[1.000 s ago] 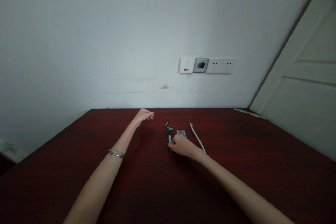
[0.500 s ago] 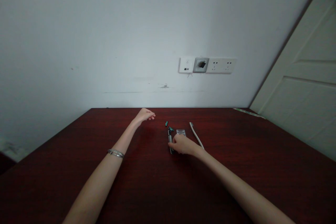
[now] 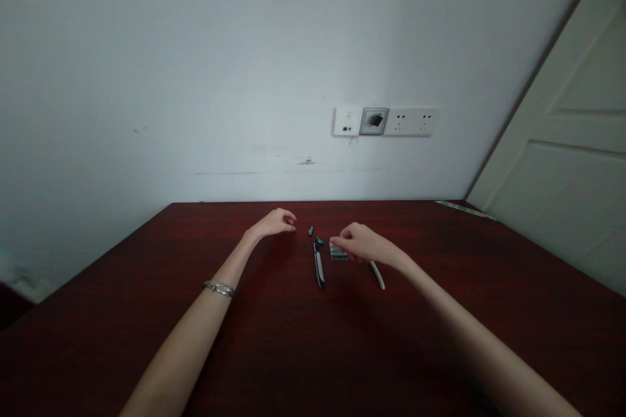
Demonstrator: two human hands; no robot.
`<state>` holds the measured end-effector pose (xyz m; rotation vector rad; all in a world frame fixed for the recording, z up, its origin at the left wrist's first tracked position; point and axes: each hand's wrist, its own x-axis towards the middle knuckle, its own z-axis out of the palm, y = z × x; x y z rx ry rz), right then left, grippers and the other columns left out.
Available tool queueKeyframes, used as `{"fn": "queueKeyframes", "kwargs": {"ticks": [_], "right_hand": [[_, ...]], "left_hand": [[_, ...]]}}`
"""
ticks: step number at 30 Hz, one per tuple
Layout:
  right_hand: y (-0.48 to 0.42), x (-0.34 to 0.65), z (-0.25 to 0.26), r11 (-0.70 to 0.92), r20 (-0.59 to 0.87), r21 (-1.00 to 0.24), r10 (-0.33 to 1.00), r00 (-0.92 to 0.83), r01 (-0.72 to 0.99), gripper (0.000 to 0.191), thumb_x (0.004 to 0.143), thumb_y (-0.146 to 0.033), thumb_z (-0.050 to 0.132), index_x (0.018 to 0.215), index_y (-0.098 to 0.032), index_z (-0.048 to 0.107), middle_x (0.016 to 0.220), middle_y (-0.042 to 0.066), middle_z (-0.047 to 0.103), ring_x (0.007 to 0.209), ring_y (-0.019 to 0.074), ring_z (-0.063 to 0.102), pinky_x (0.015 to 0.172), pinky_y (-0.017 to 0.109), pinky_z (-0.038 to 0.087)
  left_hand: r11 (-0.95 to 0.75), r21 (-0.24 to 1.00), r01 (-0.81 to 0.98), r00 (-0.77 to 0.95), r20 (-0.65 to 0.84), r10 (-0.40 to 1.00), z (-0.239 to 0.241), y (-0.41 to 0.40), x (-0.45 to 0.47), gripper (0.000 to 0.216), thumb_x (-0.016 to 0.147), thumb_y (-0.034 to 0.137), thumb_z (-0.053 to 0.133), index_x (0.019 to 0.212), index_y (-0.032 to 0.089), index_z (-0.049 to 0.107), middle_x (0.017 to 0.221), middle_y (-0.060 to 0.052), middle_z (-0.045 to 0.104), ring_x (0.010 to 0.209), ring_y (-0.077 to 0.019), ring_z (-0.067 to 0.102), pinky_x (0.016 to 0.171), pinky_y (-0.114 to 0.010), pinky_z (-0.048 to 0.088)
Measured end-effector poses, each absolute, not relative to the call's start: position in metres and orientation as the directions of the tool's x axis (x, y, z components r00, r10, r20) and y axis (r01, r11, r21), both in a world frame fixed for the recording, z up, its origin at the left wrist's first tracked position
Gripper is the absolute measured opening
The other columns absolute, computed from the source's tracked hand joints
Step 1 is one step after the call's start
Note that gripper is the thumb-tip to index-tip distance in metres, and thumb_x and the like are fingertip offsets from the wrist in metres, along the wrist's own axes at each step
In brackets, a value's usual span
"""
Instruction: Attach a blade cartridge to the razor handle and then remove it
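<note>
A razor (image 3: 319, 266) with a grey-and-black handle and green head lies on the dark red table, its head pointing away from me. Just beyond it is a small green blade cartridge (image 3: 311, 230). My left hand (image 3: 278, 221) hovers left of the cartridge, thumb and fingers apart, with nothing in it. My right hand (image 3: 364, 243) is over a small clear plastic case (image 3: 338, 253), fingers partly curled but apart; I cannot tell whether they touch it. Behind this hand lies a slim white handle (image 3: 378, 275), its far part hidden.
The table (image 3: 274, 339) meets a pale wall with sockets (image 3: 408, 122) and a black plug (image 3: 375, 120). A pale printed strip (image 3: 464, 210) lies at the back right edge, beside a white door (image 3: 562, 143). A silver bracelet (image 3: 219, 287) circles my left wrist.
My right hand has let go of the razor handle and moved right and away from me, over the clear case. My left hand has shifted slightly right and its fingers have parted.
</note>
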<state>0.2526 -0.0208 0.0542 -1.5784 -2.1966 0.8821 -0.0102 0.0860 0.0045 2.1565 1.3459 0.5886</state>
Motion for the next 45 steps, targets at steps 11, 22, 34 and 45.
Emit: {"fn": "queueKeyframes", "kwargs": {"ticks": [11,22,34,45], "right_hand": [[-0.014,0.295,0.079,0.230,-0.025,-0.771,0.921,-0.390,0.594,0.033,0.079,-0.044,0.049,0.065,-0.015,0.054,0.048,-0.003,0.049,0.037,0.0069,0.043,0.037,0.019,0.031],[-0.004,0.302,0.067,0.235,0.005,-0.794,0.925,-0.380,0.560,0.030,0.079,-0.041,0.050,0.065,-0.015,0.053,0.048,-0.003,0.049,0.038,0.0069,0.044,0.038,0.019,0.035],[0.017,0.314,0.049,0.157,0.024,-0.677,0.981,-0.191,0.719,0.025,0.077,-0.033,0.051,0.064,-0.013,0.058,0.050,0.001,0.055,0.041,0.0082,0.050,0.036,0.017,0.036],[0.026,0.322,0.034,0.055,-0.062,-0.659,0.990,-0.126,0.750,0.018,0.074,-0.026,0.054,0.064,-0.011,0.060,0.056,0.005,0.061,0.044,0.0104,0.055,0.036,0.018,0.042]], "left_hand": [[-0.503,0.549,0.668,0.545,0.099,0.832,-0.001,0.087,0.023,0.049,0.066,0.027,0.067,0.113,0.019,0.059,0.112,-0.008,0.058,0.105,-0.0226,0.051,0.094,-0.036,0.037],[-0.492,0.690,0.531,0.612,0.089,0.786,-0.017,0.101,0.034,0.061,0.064,0.009,0.064,0.122,0.013,0.047,0.115,-0.013,0.059,0.102,-0.0187,0.055,0.093,-0.035,0.039],[-0.529,0.659,0.534,0.618,0.123,0.777,-0.022,0.102,0.034,0.054,0.068,0.012,0.064,0.120,0.013,0.049,0.112,-0.013,0.061,0.102,-0.0191,0.056,0.092,-0.034,0.040],[-0.533,0.653,0.539,0.591,0.158,0.791,-0.023,0.101,0.036,0.052,0.067,0.014,0.065,0.117,0.015,0.052,0.107,-0.010,0.063,0.098,-0.0186,0.057,0.089,-0.033,0.042]]}}
